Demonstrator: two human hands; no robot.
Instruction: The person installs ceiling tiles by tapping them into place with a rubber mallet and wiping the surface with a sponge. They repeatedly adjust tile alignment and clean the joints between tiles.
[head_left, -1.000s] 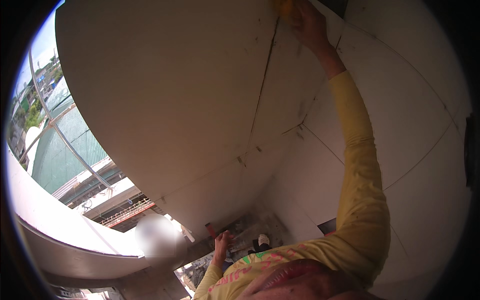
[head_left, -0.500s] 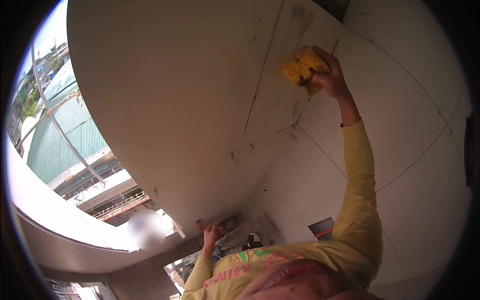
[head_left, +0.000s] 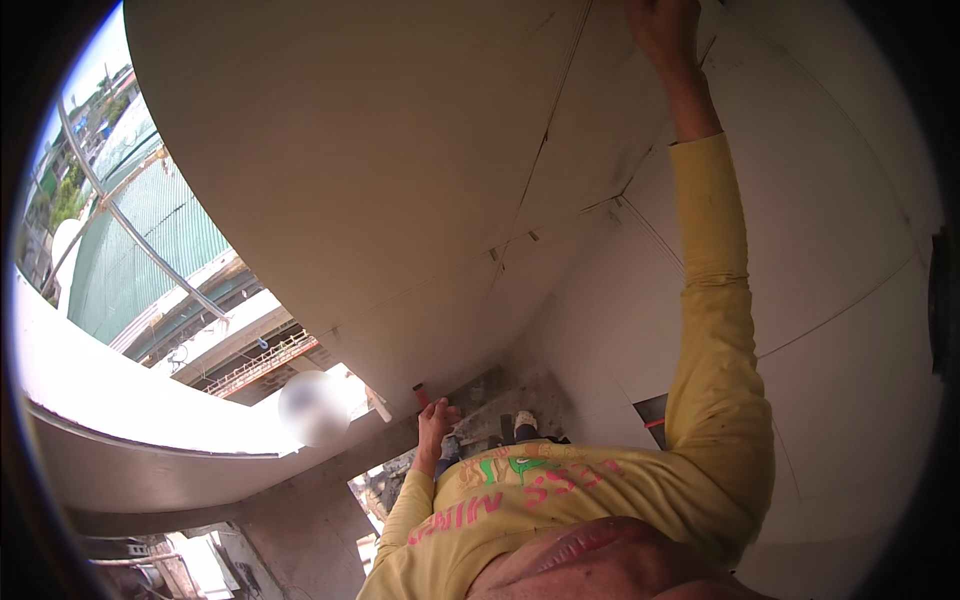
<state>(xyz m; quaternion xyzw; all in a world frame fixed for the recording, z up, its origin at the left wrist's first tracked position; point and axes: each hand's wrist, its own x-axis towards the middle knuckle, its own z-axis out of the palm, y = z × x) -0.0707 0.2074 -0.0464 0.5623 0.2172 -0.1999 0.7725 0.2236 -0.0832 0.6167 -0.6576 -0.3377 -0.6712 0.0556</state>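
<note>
My right arm, in a yellow sleeve, stretches up along a pale panelled surface (head_left: 430, 130). My right hand (head_left: 665, 28) is cut off by the upper edge of the view, so its fingers and anything in them are hidden. The yellow sponge held there earlier is out of sight. Low in the picture, my left hand (head_left: 434, 422) is in front of my body with its fingers curled. A short red object (head_left: 420, 394), perhaps a handle, sticks out from it; its kind is unclear.
Dark seams and smudges meet at a corner (head_left: 618, 197) of the panels. A curved opening on the left shows a metal rail (head_left: 150, 250) and green corrugated roofing (head_left: 150, 210). Beside my sleeve lies a dark rectangular cutout (head_left: 653, 418) with an orange-red strip.
My right hand has gone upward, and the yellow sponge has left the view with its fingers. The whole view has shifted slightly. My left hand still has the red object at it.
</note>
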